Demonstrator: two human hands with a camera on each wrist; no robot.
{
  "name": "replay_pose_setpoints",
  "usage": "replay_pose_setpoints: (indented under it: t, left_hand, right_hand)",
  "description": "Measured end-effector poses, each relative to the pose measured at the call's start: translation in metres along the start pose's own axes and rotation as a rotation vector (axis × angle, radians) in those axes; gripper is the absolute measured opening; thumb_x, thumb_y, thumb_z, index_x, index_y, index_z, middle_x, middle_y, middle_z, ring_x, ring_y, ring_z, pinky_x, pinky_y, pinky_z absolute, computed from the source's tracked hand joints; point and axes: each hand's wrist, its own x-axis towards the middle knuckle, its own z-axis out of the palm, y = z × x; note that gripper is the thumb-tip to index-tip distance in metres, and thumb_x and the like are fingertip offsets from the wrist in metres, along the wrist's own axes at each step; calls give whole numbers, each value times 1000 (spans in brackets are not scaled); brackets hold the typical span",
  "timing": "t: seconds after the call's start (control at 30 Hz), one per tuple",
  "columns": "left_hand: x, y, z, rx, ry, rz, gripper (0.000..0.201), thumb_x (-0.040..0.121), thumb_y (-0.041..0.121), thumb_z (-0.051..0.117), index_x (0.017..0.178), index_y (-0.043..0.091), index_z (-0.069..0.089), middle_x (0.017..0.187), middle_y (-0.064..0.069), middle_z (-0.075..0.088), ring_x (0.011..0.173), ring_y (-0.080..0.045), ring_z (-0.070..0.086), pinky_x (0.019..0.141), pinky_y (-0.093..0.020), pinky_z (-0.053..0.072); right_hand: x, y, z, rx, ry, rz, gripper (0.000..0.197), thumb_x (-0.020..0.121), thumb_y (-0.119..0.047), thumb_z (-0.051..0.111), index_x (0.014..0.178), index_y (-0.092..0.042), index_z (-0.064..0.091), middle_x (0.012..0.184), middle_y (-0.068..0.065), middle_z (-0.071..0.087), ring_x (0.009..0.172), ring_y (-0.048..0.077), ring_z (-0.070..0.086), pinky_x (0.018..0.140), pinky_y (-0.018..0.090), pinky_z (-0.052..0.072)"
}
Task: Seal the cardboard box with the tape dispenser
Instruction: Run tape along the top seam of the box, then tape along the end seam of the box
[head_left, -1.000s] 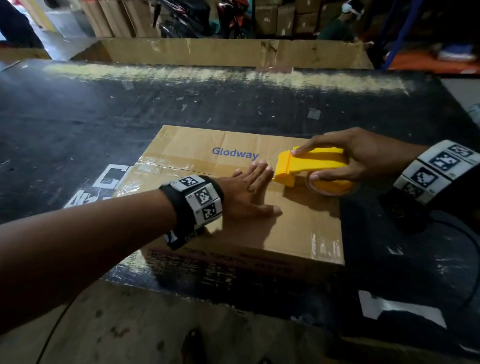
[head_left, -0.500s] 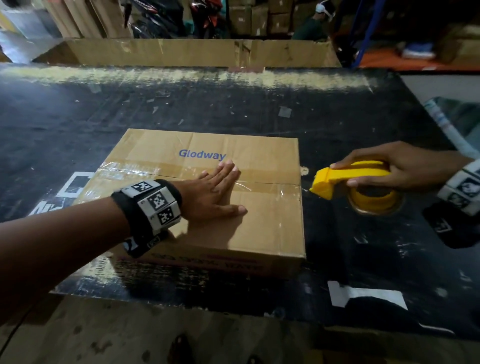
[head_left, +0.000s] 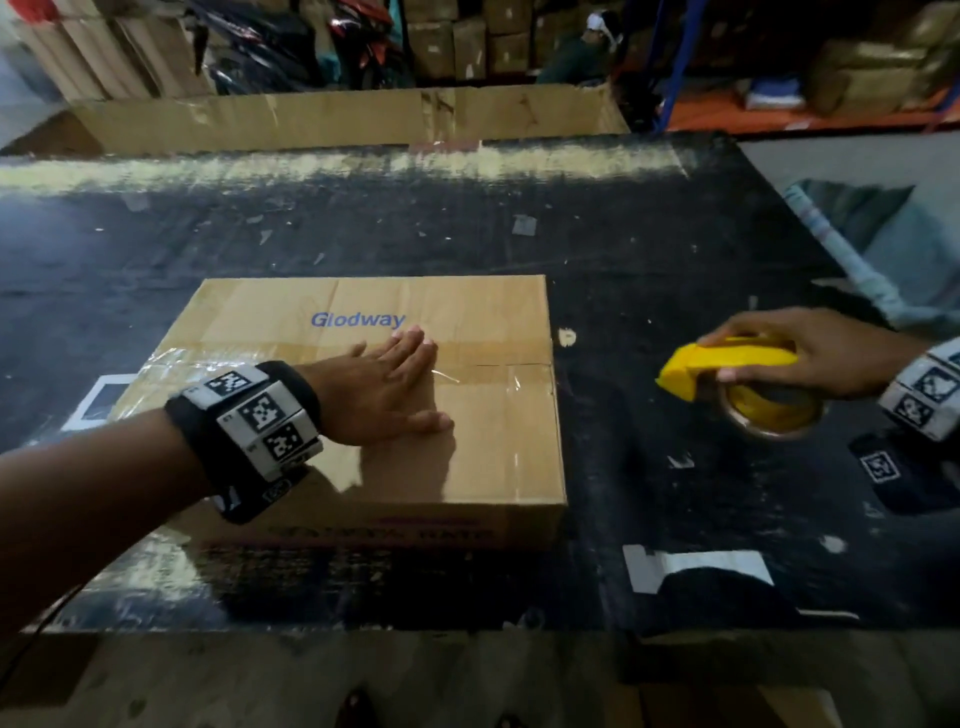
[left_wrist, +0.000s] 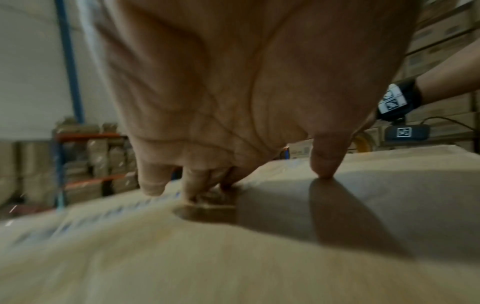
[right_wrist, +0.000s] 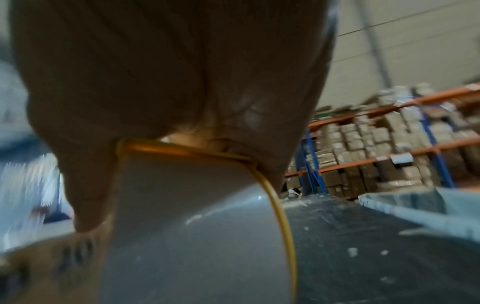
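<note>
A brown cardboard box (head_left: 483, 322) printed "Glodway" lies flat on the black table (head_left: 649, 249). A strip of clear tape (head_left: 498, 374) runs across its top seam to the right edge. My left hand (head_left: 384, 389) rests flat on the box top with straight fingers; in the left wrist view its fingertips (left_wrist: 322, 164) press the cardboard (left_wrist: 389, 185). To the right of the box, apart from it, my right hand (head_left: 810, 353) grips the yellow tape dispenser (head_left: 727, 364) with its tape roll (head_left: 769, 410) just above the table. The right wrist view shows the roll (right_wrist: 194, 205) under my palm.
A long open cardboard carton (head_left: 337, 119) stands along the table's far edge. White label scraps (head_left: 696, 566) stick to the table near the front right. A bluish plastic-wrapped bundle (head_left: 852, 234) lies at the right edge. Shelves of boxes (right_wrist: 389, 144) stand behind.
My right hand has drawn the dispenser off the box's right edge and further right over the table. The tape strip now lies on the seam. My left hand stays pressed on the box.
</note>
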Motion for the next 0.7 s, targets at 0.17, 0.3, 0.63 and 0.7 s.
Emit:
replay_pose_setpoints:
  t: [0.17, 0.3, 0.63, 0.7]
  left_hand:
    - [19, 51, -34, 147, 357, 354, 71, 93, 58, 47, 154, 24, 33, 164, -5, 29, 150, -26, 32, 124, -42, 25]
    - [43, 94, -41, 252, 250, 482, 69, 91, 62, 27, 146, 27, 48, 162, 3, 36, 156, -18, 19, 127, -50, 12]
    - [58, 97, -38, 256, 220, 467, 64, 94, 60, 25, 132, 25, 62, 144, 2, 56, 149, -19, 31, 118, -40, 33]
    - [56, 98, -37, 191, 162, 435, 56, 98, 57, 34, 141, 28, 56, 154, 2, 47, 154, -18, 22, 122, -44, 27]
  right_hand:
    - [-14, -16, 34, 302, 234, -60, 57, 77, -53, 72, 130, -33, 62, 124, -13, 68, 108, 12, 67, 97, 41, 54]
    - [-29, -19, 88, 617, 349, 67, 64, 79, -24, 83, 136, -24, 54, 111, 10, 73, 94, 22, 71, 84, 40, 57]
    - [-32, -47, 224, 1053, 461, 470, 43, 79, -28, 71, 120, -28, 57, 123, 7, 65, 113, 24, 64, 100, 48, 52]
    - [-32, -55, 235, 1098, 509, 478, 43, 82, -25, 70, 123, -24, 57, 125, 7, 64, 118, 25, 62, 101, 47, 51]
